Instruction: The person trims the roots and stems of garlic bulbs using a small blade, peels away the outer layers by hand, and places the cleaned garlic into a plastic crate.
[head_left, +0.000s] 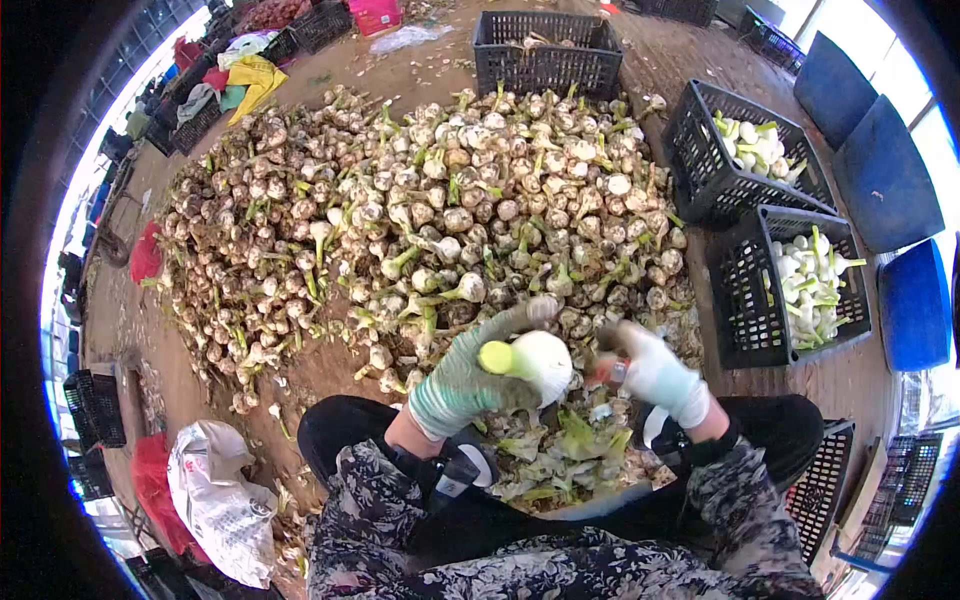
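Observation:
My left hand (470, 375), in a white and green glove, is closed round a large white garlic bulb (545, 365). The bulb's pale green cut stem points left and its skin looks clean. Just to the right, my right hand (650, 372), also gloved, is closed on a small red-orange object (608, 371), blurred and mostly covered by the fingers. A narrow gap separates it from the bulb. Below both hands, between my knees, lie stripped leaves and skins (570, 455). Right in front spreads a big heap of dirty garlic bulbs (450, 215) with short stems.
On the right stand two black crates (735, 330) (690, 165) of cleaned white garlic. Another black crate (545, 65) stands behind the heap. Blue containers (915, 305) line the far right. A white sack (220, 500) lies at my left, beside red mesh (155, 490).

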